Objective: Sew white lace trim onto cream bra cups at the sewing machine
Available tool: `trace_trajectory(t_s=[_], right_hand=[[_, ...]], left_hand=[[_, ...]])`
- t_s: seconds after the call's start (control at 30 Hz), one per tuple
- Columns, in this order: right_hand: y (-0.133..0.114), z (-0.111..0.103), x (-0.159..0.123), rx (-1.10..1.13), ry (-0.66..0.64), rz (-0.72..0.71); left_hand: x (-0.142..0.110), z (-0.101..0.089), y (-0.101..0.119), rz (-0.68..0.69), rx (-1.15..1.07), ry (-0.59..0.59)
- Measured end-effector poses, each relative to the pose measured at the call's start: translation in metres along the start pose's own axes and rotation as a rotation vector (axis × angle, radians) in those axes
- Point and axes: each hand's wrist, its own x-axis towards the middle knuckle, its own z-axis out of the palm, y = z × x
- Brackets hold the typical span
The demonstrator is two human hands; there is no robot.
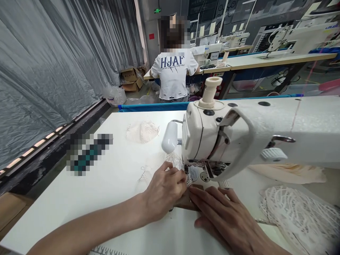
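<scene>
A white sewing machine [209, 134] stands over the table, its needle area low at the front of the head. My left hand [167, 187] is closed just left of the needle, its fingertips pinching white lace fabric [174, 160]. Part of that lace lies under the machine head, and my fingers hide some of it. My right hand [228, 216] lies flat, fingers stretched out, with the fingertips on a brown piece [188, 200] in front of the needle. What that brown piece is made of I cannot tell.
A pale lace cup piece [143, 131] lies at the table's back. More white lace [300, 212] is heaped at right, below a cream fabric piece [289, 173]. A ruler [106, 250] shows at the front edge. Ahead sits a person in a white shirt [173, 78].
</scene>
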Motion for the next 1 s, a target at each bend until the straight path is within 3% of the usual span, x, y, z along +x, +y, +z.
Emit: trace_trajectory(t_s=[0.47, 0.7, 0.83, 1.0], right_hand=[[0.002, -0.002, 0.004, -0.022, 0.044, -0.033], [0.003, 0.001, 0.005, -0.049, 0.030, 0.012], [0.002, 0.004, 0.003, -0.046, 0.040, 0.029], [0.004, 0.005, 0.003, 0.008, 0.004, 0.034]], left_hand=[[0.002, -0.003, 0.000, -0.002, 0.023, 0.000], [0.000, 0.009, -0.012, -0.024, -0.017, 0.049], [0.009, 0.004, -0.023, -0.060, -0.106, 0.046], [0.040, -0.009, -0.046, -0.331, -0.211, -0.124]])
